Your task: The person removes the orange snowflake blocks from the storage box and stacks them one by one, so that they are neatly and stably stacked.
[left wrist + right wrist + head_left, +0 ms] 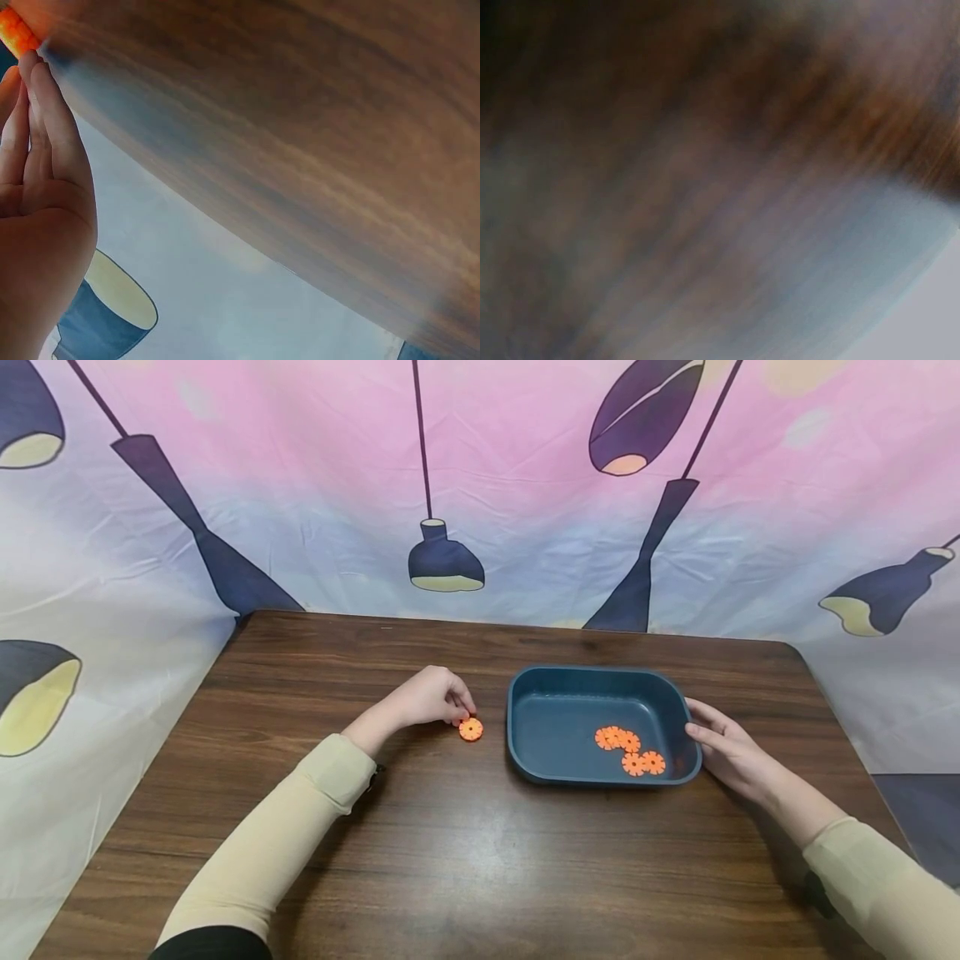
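Left of the blue tray, my left hand reaches down with fingertips together. It pinches orange notched discs; one shows its flat face, another is partly covered by the fingers. In the left wrist view, the orange discs appear as a bright ridged cluster at the fingertips, cut off by the frame. My right hand holds the tray's right end, with the thumb at the rim and fingers along the outer wall. Inside the tray, several similar orange discs lie toward the right, some overlapping. The right wrist view is blurred.
A dark wood-grain table carries the tray. Its back edge runs along a hanging cloth printed with lamps, which also spreads out at both sides.
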{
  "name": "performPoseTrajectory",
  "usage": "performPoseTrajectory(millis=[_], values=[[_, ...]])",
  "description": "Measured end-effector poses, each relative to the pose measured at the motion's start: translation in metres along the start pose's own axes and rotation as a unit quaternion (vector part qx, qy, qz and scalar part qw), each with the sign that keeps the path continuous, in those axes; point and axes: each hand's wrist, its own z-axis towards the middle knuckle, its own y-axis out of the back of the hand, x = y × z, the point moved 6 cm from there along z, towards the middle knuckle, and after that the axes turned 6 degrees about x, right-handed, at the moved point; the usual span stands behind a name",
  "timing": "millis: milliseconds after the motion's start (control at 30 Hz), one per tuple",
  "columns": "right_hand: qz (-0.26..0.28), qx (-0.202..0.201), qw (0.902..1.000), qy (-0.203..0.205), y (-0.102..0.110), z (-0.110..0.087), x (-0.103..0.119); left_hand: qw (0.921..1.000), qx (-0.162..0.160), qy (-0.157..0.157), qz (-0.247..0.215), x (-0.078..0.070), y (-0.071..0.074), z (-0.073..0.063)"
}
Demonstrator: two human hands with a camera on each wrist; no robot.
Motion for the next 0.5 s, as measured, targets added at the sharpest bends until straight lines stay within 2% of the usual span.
performPoseTrajectory(millis=[233, 500], values=[[0.005, -0.001, 1.0, 0.001, 0.0, 0.001, 0.0, 0.9996, -0.009, -0.025, -0.009, -0.007, 0.009, 0.0], [0.007, 0.0, 1.0, 0.002, 0.0, 0.0, 0.0, 0.9987, -0.015, -0.046, -0.017, -0.026, 0.016, 0.005]])
